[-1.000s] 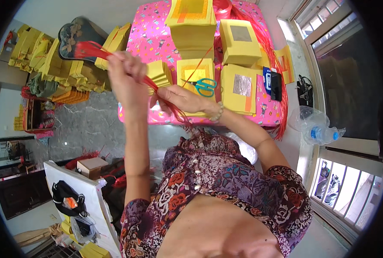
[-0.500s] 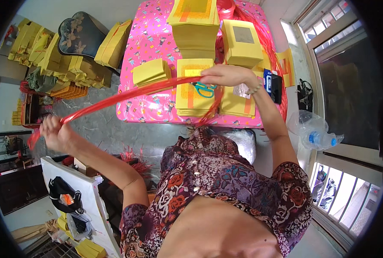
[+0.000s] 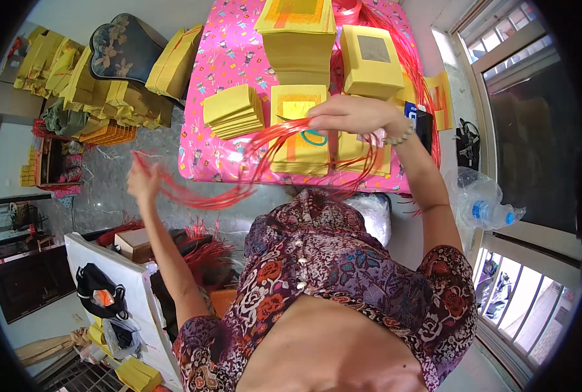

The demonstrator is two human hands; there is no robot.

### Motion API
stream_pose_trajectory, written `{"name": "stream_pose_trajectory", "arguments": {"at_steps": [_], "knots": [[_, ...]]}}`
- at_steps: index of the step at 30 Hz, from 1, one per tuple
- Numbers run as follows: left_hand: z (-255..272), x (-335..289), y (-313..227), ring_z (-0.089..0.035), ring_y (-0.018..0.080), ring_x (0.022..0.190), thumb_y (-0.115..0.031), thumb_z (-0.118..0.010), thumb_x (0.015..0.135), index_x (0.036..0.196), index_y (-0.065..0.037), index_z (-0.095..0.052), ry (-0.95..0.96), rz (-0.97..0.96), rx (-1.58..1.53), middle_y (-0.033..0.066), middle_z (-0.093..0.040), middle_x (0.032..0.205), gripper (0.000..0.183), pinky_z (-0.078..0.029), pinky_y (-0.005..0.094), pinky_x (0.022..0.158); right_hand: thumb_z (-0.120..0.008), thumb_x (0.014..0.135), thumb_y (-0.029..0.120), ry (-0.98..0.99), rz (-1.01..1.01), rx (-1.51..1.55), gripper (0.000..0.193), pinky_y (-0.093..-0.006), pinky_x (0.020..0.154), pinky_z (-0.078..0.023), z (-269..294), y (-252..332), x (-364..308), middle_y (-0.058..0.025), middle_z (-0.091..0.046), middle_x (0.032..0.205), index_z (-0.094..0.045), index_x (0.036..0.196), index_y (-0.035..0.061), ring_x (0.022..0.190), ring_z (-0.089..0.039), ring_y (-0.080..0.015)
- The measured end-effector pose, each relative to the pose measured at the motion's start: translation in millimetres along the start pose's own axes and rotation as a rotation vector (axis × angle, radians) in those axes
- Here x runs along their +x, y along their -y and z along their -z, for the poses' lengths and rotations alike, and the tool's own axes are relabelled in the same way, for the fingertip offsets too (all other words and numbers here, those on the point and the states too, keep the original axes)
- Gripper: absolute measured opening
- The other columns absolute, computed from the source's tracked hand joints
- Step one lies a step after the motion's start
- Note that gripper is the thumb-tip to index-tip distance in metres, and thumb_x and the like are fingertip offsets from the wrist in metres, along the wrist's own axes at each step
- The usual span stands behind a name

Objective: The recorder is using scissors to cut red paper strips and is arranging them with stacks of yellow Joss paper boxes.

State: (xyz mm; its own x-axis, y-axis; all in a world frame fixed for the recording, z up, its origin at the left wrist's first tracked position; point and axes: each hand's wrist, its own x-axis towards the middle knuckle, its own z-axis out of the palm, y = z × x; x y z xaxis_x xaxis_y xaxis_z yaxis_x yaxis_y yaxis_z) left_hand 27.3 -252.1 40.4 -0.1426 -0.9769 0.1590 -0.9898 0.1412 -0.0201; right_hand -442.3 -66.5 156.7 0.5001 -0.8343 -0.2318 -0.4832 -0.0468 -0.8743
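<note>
A bundle of shiny red plastic strands [image 3: 259, 155] hangs slack between my two hands over the table's front edge. My right hand [image 3: 355, 115] is closed around one part of it, and loose ends curl down below that wrist. At the other end, out over the floor, my left hand [image 3: 144, 184] grips the strands, somewhat blurred. Just under my right hand, teal-handled scissors [image 3: 314, 138] lie on a stack of yellow paper [image 3: 297, 163], their blades mostly covered. Beside it sits a smaller fanned stack of yellow paper [image 3: 234, 112].
The table has a pink patterned cover [image 3: 216, 171]. A tall yellow paper stack [image 3: 297, 59] and a shorter one [image 3: 372, 62] stand farther back, near more red strands [image 3: 405, 49]. A clear plastic bottle [image 3: 480, 206] is at right, a white board [image 3: 117, 261] at lower left.
My left hand has moved right and slightly up, nearer my right hand. The strands, stretched taut before, now sag in loose curves. My right hand stays nearly in place.
</note>
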Motion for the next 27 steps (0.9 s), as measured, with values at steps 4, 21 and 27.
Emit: {"name": "stream_pose_trajectory", "arguments": {"at_steps": [4, 21, 27], "knots": [[45, -36, -139, -0.046, 0.0305, 0.119, -0.027, -0.061, 0.086, 0.139, 0.001, -0.025, 0.146, -0.566, -0.912, 0.0234, -0.045, 0.130, 0.070, -0.036, 0.0396, 0.099, -0.039, 0.096, 0.034, 0.075, 0.102, -0.138, 0.039, -0.0324, 0.067, -0.040, -21, 14, 46, -0.0078, -0.049, 0.068, -0.051, 0.079, 0.0023, 0.068, -0.048, -0.0190], [53, -29, -32, -0.058, 0.0380, 0.066, 0.000, -0.049, 0.086, 0.100, -0.010, -0.053, -0.182, -0.440, -0.523, 0.0189, -0.057, 0.073, 0.018, -0.045, 0.0390, 0.055, -0.039, 0.096, 0.036, -0.073, -0.048, -0.222, 0.036, -0.0369, 0.066, -0.041, 3, -68, -12, -0.0109, -0.050, 0.071, -0.050, 0.087, 0.0025, 0.069, -0.051, -0.0239], [-2, 2, 31, -0.060, 0.0342, 0.084, -0.009, -0.046, 0.091, 0.108, -0.010, -0.052, -0.016, -0.214, -0.416, 0.0190, -0.059, 0.092, 0.019, -0.046, 0.0390, 0.069, -0.039, 0.096, 0.031, -0.165, -0.080, -0.396, 0.029, -0.0445, 0.066, -0.042, -13, -37, 13, -0.0172, -0.055, 0.074, -0.048, 0.092, 0.0030, 0.074, -0.056, -0.0352]]}}
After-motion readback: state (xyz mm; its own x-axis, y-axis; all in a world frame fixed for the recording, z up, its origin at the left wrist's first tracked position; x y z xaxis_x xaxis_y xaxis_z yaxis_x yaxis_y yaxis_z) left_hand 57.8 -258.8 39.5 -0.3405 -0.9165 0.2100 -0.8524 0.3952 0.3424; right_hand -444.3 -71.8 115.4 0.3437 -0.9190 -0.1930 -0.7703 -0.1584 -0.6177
